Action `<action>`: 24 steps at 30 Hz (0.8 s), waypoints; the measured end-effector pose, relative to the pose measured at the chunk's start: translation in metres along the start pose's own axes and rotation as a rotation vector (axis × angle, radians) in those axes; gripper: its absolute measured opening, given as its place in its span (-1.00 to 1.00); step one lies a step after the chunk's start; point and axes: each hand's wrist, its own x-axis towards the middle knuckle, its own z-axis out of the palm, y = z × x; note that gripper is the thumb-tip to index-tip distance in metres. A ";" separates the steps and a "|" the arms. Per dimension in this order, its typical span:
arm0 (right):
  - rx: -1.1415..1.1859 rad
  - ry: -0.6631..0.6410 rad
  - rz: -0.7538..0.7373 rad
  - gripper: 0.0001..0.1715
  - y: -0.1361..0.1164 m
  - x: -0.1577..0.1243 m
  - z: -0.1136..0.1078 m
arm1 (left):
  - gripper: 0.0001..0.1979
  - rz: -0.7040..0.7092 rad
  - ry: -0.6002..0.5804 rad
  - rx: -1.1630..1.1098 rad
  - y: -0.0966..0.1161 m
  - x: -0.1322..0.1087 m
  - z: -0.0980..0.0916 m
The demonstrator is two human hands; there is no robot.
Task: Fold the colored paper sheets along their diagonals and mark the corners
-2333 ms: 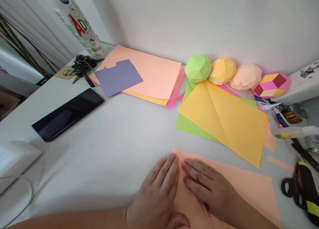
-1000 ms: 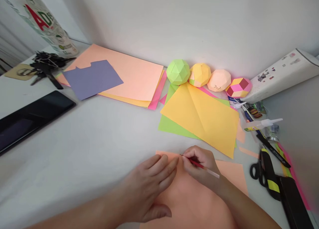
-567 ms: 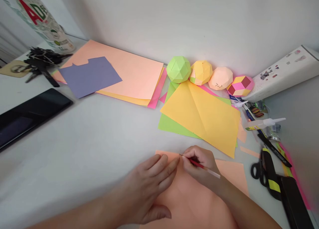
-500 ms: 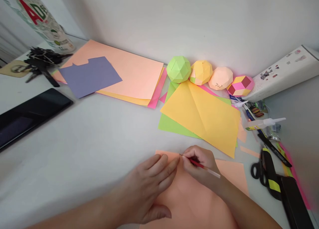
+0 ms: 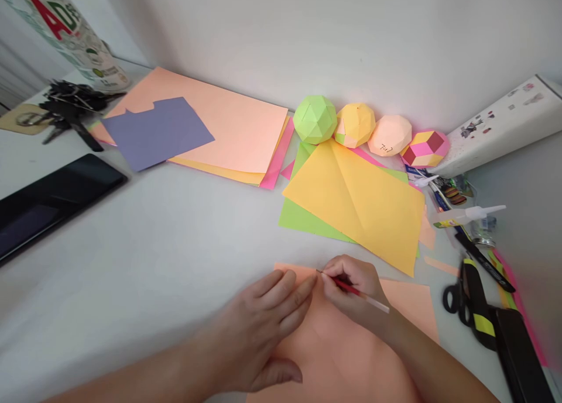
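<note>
Hands: left (image 5: 267,327) spread flat on peach sheet (image 5: 408,309), right (image 5: 351,289) pinching pencil (image 5: 355,290) (apparently tip down).

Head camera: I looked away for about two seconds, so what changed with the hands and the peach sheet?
The right hand lifted off the peach sheet and now grips the red pencil, tip at the sheet's far edge. The left hand stays flat on the sheet; other things unchanged.

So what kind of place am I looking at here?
Most likely a home desk used for paper craft: stacked coloured sheets, finished paper polyhedra along the wall, and scissors. The right hand holds a pencil on a peach sheet.
</note>
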 end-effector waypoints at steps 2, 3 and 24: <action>-0.002 0.002 -0.007 -0.84 0.000 0.000 0.000 | -0.21 0.005 -0.001 0.008 0.000 0.000 0.000; -0.002 0.006 -0.007 -0.84 0.000 0.000 0.000 | -0.21 0.006 -0.001 0.009 0.000 0.000 0.000; 0.145 0.000 0.076 -0.84 0.005 0.000 -0.002 | -0.24 -0.014 0.040 0.007 0.002 -0.002 0.007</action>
